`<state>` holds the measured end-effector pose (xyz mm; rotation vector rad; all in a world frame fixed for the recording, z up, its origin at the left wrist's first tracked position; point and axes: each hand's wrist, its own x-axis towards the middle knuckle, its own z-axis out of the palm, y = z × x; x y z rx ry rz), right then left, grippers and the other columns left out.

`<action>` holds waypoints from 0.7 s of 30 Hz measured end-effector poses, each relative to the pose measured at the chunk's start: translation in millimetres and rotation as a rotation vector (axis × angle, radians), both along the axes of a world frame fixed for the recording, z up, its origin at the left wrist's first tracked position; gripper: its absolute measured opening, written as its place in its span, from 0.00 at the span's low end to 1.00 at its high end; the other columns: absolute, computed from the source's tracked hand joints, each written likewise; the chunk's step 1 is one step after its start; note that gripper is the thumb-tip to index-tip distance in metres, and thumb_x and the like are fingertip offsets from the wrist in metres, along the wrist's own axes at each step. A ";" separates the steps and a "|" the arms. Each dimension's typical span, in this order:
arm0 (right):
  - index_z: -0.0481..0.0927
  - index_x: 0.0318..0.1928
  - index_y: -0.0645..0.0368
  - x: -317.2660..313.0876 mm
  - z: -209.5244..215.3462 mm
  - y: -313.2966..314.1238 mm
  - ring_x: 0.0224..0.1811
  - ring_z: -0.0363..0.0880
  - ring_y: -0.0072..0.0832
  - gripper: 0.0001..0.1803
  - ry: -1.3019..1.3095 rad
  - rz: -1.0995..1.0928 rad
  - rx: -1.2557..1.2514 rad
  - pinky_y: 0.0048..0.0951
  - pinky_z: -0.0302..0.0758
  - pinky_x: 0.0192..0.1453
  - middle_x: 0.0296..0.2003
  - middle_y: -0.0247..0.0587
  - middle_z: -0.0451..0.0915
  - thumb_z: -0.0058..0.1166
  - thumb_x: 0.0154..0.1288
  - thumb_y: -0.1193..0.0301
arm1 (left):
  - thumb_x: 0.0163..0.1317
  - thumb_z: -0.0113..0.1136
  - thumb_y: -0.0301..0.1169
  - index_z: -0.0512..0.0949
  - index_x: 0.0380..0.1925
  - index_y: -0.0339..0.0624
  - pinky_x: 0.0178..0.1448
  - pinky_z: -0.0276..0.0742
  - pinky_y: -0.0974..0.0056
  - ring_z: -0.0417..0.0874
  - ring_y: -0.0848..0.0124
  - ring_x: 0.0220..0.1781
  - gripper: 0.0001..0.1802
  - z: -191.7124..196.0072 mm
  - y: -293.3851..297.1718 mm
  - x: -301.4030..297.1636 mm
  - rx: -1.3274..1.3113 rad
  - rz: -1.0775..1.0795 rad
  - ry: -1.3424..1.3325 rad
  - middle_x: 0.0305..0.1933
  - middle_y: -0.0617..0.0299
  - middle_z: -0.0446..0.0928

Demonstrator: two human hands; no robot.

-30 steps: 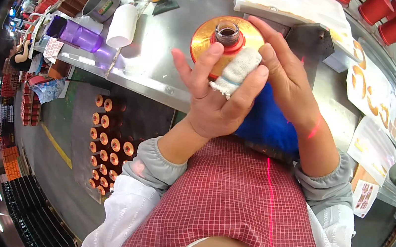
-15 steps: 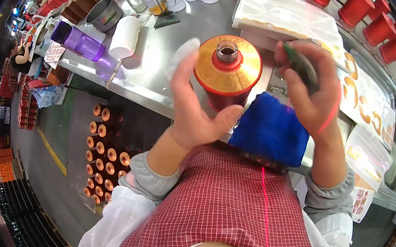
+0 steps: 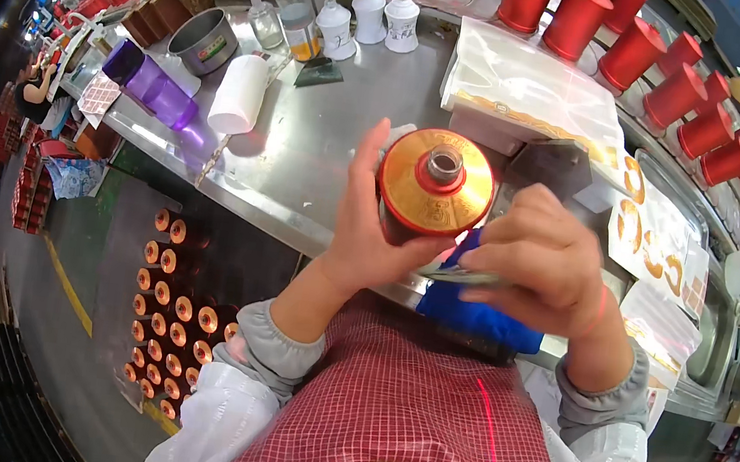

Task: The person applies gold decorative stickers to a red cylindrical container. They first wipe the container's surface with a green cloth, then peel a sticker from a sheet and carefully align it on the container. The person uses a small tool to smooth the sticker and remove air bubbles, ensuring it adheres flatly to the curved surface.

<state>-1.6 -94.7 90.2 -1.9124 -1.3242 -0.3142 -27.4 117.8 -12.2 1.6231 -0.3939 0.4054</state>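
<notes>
A purple bottle (image 3: 153, 88) lay aslant on the metal tabletop (image 3: 333, 123) in the upper left of the frame. Below it, in the lower left, rows of dark containers with coppery tops (image 3: 177, 334) stood on the floor. A grey pot (image 3: 203, 43) tilted just beyond the purple bottle, with a white roll (image 3: 239, 94) near it. Toward the top centre, three small white vessels (image 3: 369, 16) stood in a group.

The left hand (image 3: 363, 230) was at the centre, its fingers curved about the left side of a red bottle with a gold top (image 3: 412, 195), the thumb crossing in front. That bottle sat at the centre of the frame, slightly tilted, its clear glass neck uncapped. A blue cloth (image 3: 480, 318) lay below and to the right of it.

The right hand (image 3: 548, 264), right of centre and somewhat blurred, had its fingers closed on a thin greenish piece (image 3: 456, 276), which reached leftward to the left thumb; whether they touched could not be told. Above that hand stood a dark block (image 3: 551, 166). In the upper right, red containers (image 3: 580, 20) stood in a curving line.
</notes>
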 end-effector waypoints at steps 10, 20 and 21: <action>0.74 0.47 0.61 5.0 -39.5 8.2 0.36 0.76 0.14 0.14 1.035 -0.319 0.581 0.19 0.75 0.40 0.37 0.32 0.79 0.59 0.66 0.67 | 0.53 0.72 0.44 0.48 0.68 0.33 0.73 0.57 0.46 0.67 0.52 0.67 0.53 2.1 2.3 2.6 0.136 0.095 -0.270 0.64 0.43 0.63; 0.76 0.50 0.61 4.3 -41.7 3.1 0.40 0.77 0.17 0.14 0.831 -0.369 0.484 0.19 0.75 0.44 0.39 0.33 0.80 0.58 0.68 0.68 | 0.53 0.69 0.38 0.76 0.50 0.60 0.74 0.38 0.30 0.68 0.56 0.63 0.22 11.6 -16.5 -19.9 0.560 0.336 -0.703 0.57 0.49 0.69; 0.76 0.51 0.61 7.4 -36.8 2.3 0.41 0.77 0.17 0.15 0.815 -0.394 0.517 0.20 0.75 0.45 0.40 0.33 0.80 0.58 0.67 0.67 | 0.54 0.71 0.45 0.70 0.59 0.49 0.76 0.41 0.37 0.67 0.54 0.64 0.34 15.5 -10.2 -20.5 0.545 0.349 -0.581 0.59 0.45 0.66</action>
